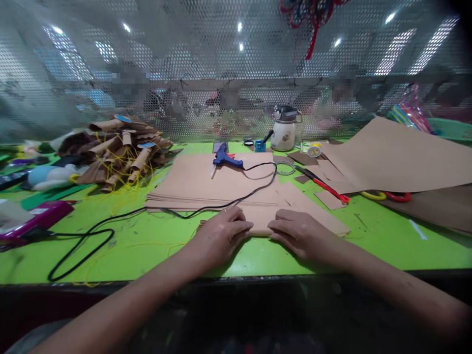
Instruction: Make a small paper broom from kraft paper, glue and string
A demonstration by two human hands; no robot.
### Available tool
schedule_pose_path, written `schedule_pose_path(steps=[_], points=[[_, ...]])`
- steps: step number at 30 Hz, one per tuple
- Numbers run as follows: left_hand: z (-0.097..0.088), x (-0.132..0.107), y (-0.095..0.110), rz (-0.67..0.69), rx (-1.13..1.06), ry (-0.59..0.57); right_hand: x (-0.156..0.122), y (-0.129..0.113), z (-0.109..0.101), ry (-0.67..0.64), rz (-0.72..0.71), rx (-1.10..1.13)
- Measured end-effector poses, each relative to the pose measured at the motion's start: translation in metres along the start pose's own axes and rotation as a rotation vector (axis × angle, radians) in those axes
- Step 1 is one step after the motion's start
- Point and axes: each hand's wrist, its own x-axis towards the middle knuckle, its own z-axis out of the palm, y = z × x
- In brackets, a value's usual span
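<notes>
On a green table [387,248], just in from the middle of its near edge, lies a brown paper sheet [260,217]. The left hand [223,233] and right hand [302,232] pinch its near edge, fingertips slightly apart. The step looks like rolling or folding that edge; matched pressure on both sides should keep it straight and uncreased.

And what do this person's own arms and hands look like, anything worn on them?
Both the left hand and right hand are bare, with no gloves. The left forearm and right forearm show no sleeves, and no watch or bracelet is visible. A small glint on a left finger may be a ring, but it is too small to be sure.
</notes>
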Motion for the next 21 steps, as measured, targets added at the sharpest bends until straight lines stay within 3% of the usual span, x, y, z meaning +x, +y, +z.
schedule_pose_path(steps=[13, 21], points=[[-0.004, 0.004, -0.001, -0.049, -0.043, -0.088, -0.001, -0.003, -0.004, -0.012, 0.035, 0.074], [-0.001, 0.003, -0.002, -0.060, -0.004, -0.068, 0.019, -0.002, -0.001, 0.048, 0.178, 0.215]])
